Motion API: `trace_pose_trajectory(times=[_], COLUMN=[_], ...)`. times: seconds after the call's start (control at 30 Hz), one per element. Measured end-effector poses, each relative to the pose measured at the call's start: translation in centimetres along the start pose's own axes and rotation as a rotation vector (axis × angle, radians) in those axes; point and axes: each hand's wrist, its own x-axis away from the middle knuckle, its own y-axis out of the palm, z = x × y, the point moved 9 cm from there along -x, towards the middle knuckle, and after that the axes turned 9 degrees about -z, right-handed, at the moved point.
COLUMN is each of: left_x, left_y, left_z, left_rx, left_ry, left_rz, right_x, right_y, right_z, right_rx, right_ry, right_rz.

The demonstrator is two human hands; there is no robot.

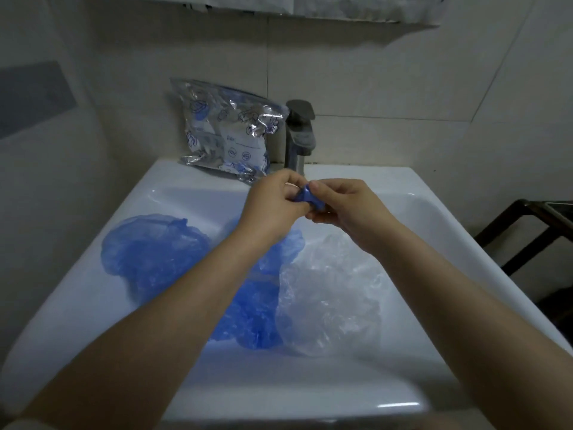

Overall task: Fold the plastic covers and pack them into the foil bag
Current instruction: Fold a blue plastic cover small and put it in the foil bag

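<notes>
My left hand (273, 200) and my right hand (341, 206) meet above the back of the sink, and both pinch one small, tightly folded blue plastic cover (305, 197) between their fingertips. Behind them the silver foil bag (226, 128) with blue print leans against the wall tiles on the sink's back ledge. In the basin lie loose covers: a blue one (152, 249) at the left, another blue one (251, 311) partly hidden under my left forearm, and a clear one (331, 293) at the right.
The white sink (279, 392) fills the view, with a dark metal tap (299, 135) just right of the foil bag. A dark wooden frame (533, 231) stands to the right of the sink. Tiled walls close in behind and left.
</notes>
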Motion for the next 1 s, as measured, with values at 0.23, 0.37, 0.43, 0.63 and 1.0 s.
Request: trace_pose_trajectory(times=[0.23, 0.37, 0.43, 0.63, 1.0], left_x=[-0.9, -4.0, -6.2, -12.9, -13.1], left_y=[-4.1, -7.7, -9.6, -12.6, -13.7], left_z=[4.0, 4.6, 4.6, 3.3, 2.9], left_rx=[-0.294, -0.36, -0.478, -0.919, -0.957], left_ry=[0.264, 0.294, 0.288, 0.158, 0.247], left_rz=[0.085, 0.141, 0.135, 0.036, 0.155], right_x=[-3.8, -6.5, -8.0, -12.7, -19.4], right_y=[1.0, 1.3, 1.2, 0.4, 2.9], right_z=[-3.7, -8.0, -9.7, -12.4, -12.1], right_rx=[-0.078, 0.232, 0.291, 0.262, 0.586], right_ry=[-0.078, -0.242, -0.284, -0.31, -0.281], right_rz=[0.06, 0.218, 0.239, 0.237, 0.152])
